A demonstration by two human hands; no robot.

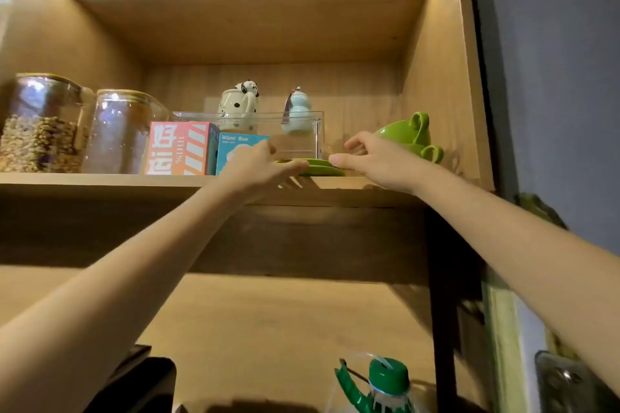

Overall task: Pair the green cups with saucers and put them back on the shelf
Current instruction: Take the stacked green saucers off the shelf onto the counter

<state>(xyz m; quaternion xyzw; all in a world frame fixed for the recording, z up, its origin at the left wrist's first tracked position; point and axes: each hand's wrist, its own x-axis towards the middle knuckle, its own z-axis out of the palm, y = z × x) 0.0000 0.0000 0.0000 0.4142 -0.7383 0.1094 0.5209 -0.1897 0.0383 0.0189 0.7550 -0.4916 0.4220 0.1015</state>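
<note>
Presently, I log the wooden shelf [100,179] as the work site: matt, grained board, lit by a strip above. Two large glass jars [43,124] stand at its left end, then two printed cardboard boxes [181,147], with a clear plastic bin [295,131] behind.

Task items sit at the right. Two glossy green cups [407,134], rounded with loop handles, are stacked tilted near the side wall. A flat green saucer [322,169] lies at the shelf's front edge.

My left hand [255,164] has its grip pinching the saucer's left rim. My right hand [372,157] hovers just beside the right rim, fingers loosely spread, holding nothing.

Judgement: the step is taking the saucer in hand; pairing has not begun. Next, the right hand must close on the rim, or reach for a cup, without knocking the glazed stack.
</note>
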